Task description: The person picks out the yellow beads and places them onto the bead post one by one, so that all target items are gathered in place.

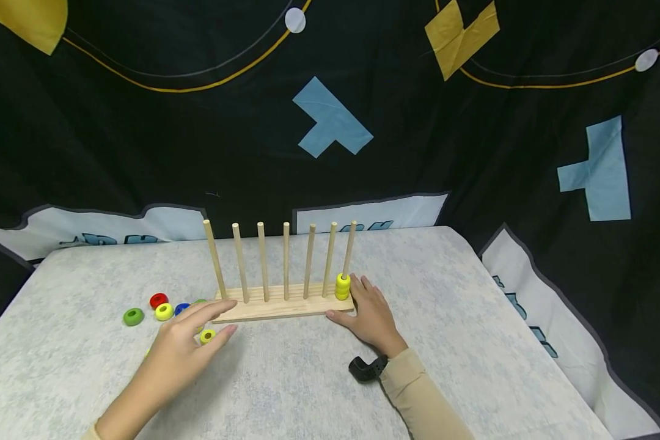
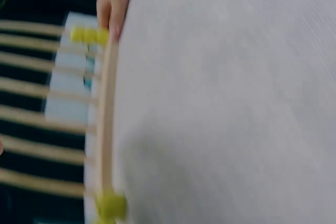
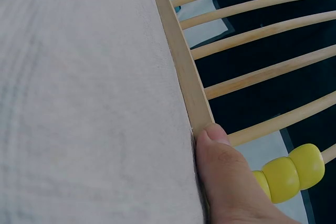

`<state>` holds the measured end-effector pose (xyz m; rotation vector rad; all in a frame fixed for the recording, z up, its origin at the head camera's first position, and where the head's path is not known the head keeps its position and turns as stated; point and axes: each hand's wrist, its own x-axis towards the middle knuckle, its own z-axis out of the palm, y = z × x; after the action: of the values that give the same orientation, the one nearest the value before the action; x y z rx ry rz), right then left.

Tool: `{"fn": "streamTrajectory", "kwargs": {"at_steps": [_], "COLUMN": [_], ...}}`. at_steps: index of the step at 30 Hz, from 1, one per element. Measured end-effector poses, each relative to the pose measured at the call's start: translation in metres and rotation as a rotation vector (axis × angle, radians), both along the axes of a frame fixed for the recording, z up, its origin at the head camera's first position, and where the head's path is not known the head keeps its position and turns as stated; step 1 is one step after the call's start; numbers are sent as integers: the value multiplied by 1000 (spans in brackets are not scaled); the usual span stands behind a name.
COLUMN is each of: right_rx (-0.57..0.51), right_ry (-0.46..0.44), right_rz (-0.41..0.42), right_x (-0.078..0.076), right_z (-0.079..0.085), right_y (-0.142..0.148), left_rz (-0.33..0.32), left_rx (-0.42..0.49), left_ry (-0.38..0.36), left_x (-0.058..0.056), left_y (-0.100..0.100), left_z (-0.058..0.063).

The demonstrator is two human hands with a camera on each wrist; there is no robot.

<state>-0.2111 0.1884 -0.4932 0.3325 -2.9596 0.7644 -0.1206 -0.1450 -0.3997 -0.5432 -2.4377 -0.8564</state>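
A wooden peg board with several upright dowels stands on the table. Yellow beads are stacked on its rightmost dowel. At that end my right hand holds the base, the thumb against the front edge and the fingers along the end. My left hand hovers by the board's left end, thumb and fingers apart with nothing between them. Near it lie loose beads: a red bead, a green bead, a yellow bead, a blue bead and another yellow bead. The left hand partly hides others.
The light grey table extends around the board. Behind it hangs a black cloth with blue and gold shapes. A black band is on the right wrist.
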Motion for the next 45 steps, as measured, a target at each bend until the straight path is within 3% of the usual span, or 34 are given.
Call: {"fn": "streamTrajectory", "kwargs": {"at_steps": [5, 10, 15, 19, 26, 35, 45], "right_rx": [3, -1, -5, -6, -6, -12, -9], "right_ry": [-4, -4, 1, -1, 3, 4, 5], "right_rz": [-1, -2, -1, -2, -3, -3, 0], "right_x": [-1, -1, -1, -1, -1, 0, 0], "right_z": [0, -1, -2, -3, -2, -2, -1], "right_y": [-1, 0, 0, 0, 0, 0, -1], "left_rz": [119, 246, 319, 317, 207, 152, 151], "left_rx": [4, -44, -62, -72, -109, -101, -113], "left_ry": [-50, -224, -378, -476, -617, -663, -616], "left_x": [4, 3, 2, 0, 0, 3, 2], "left_y": [-46, -83, -106, -116, -119, -118, -117], "left_z": [-15, -30, -44, -50, -52, -56, -61]}}
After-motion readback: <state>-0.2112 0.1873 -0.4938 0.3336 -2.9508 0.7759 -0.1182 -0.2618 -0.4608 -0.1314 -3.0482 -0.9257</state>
